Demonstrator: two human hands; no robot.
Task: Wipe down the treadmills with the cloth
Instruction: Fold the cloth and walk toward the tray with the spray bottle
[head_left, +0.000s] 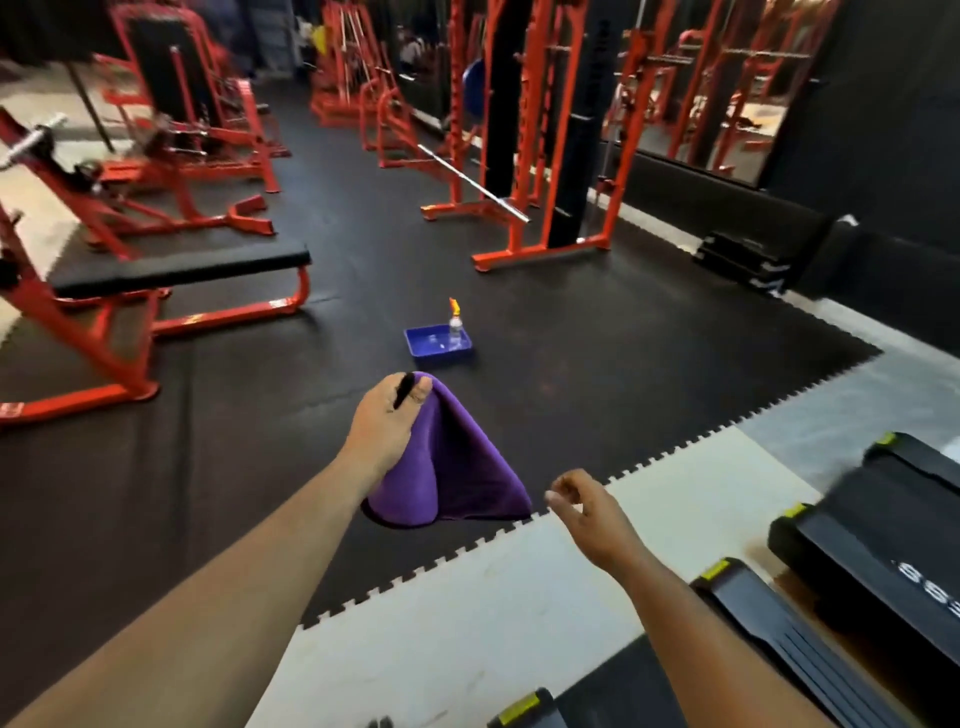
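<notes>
The fingers of the left hand are curled over the top edge of a purple cloth, pinching it together with a small black object that may be a pen or a clip; the blur leaves that unclear. The cloth hangs down from that grip in a loose cone above the dark rubber floor. The right hand hangs near the cloth's lower right corner, apart from it, its fingers loosely bent and holding nothing.

Beyond the cloth, on the dark floor, sits a blue tray with a clear spray bottle standing upright in it, topped by an orange trigger. To the lower right, on a pale mat with a toothed edge, lie the rear ends of black treadmills with yellow-green corner marks; neither hand nor the cloth touches them. Farther out, a black padded bench on a red frame stands at the left, and red racks with a steel barbell stand behind the tray.
</notes>
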